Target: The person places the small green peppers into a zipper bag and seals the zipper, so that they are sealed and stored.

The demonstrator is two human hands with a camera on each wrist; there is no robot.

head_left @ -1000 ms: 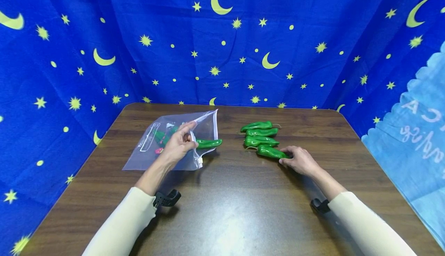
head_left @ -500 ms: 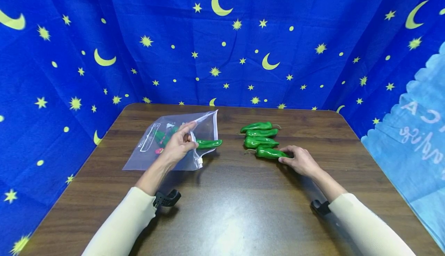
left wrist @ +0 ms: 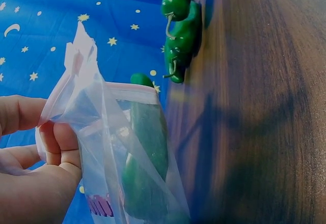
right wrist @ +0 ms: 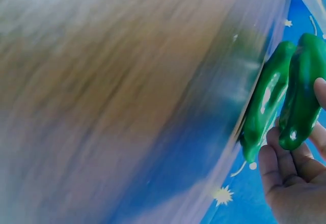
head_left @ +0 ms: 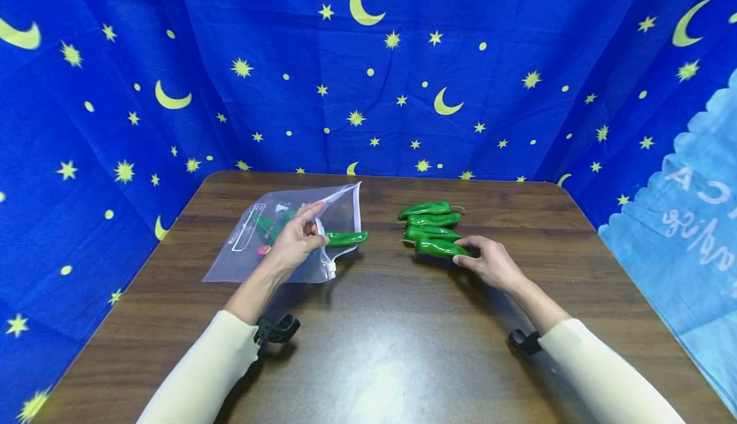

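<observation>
My left hand [head_left: 296,235] pinches the mouth edge of a clear slider zip bag [head_left: 230,264] lying on the table's left side. Inside the bag are green peppers; one pepper [head_left: 347,238] pokes out of the bag's mouth. Over on the right, my right hand [head_left: 494,263] holds a glossy green pepper [head_left: 439,248] by its right end, with the stem pointing left. Thumb and fingers lie on either side of this pepper [right wrist: 304,91] in the right wrist view. Three other green peppers [head_left: 433,220] lie in a stacked row just behind it.
The brown wooden table [head_left: 368,321] spans the space between the arms. A blue curtain [head_left: 276,40] with moons and stars encloses the back and sides. Light blue cloth [head_left: 685,219] hangs at the right. The bag's white slider [head_left: 331,269] sits at its near corner.
My right hand has shifted a little left with its pepper, which now sits closer to the other peppers. My left hand and the bag look unmoved.
</observation>
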